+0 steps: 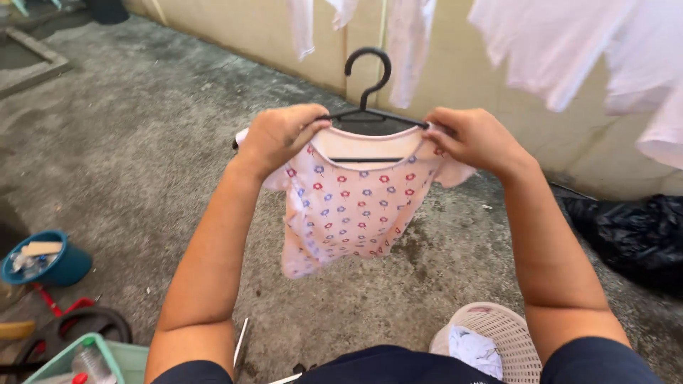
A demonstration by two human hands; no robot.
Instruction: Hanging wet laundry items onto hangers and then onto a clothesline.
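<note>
Both hands are up in front of the person, holding a little pink shirt with a flower print on a black hanger. The left hand is pinched shut on one shoulder of the shirt, the right hand is closed on the other, fingers curled over the hanger's arm. The shirt hangs a bit crooked above the concrete floor. A white basket with a cloth in it sits near the right knee, a blue bucket is off to the left, and white laundry hangs by the wall.
</note>
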